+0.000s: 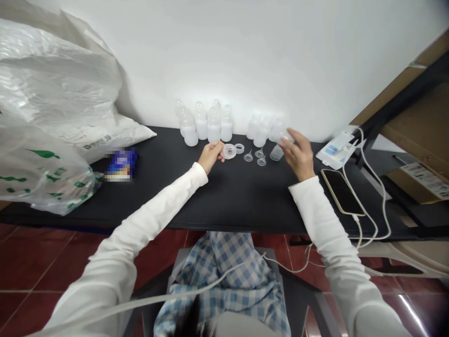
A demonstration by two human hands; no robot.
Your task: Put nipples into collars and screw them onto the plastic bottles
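Observation:
My left hand (211, 155) is closed on a clear plastic ring cap (229, 151) at the back of the black table (224, 196). My right hand (297, 153) reaches to a small clear bottle (277, 151) lying on its side, fingers curled round its end. Between the hands lie another ring (239, 148) and three clear teats (255, 156). Behind them, against the white wall, stand several capped white bottles (206, 124) and several uncapped ones (264, 128).
Large plastic bags (52, 121) fill the table's left end, with a blue packet (122, 164) beside them. A phone (342, 191) on a white cable and a white card pack (336, 149) lie at the right. Cardboard boxes (421, 140) sit further right.

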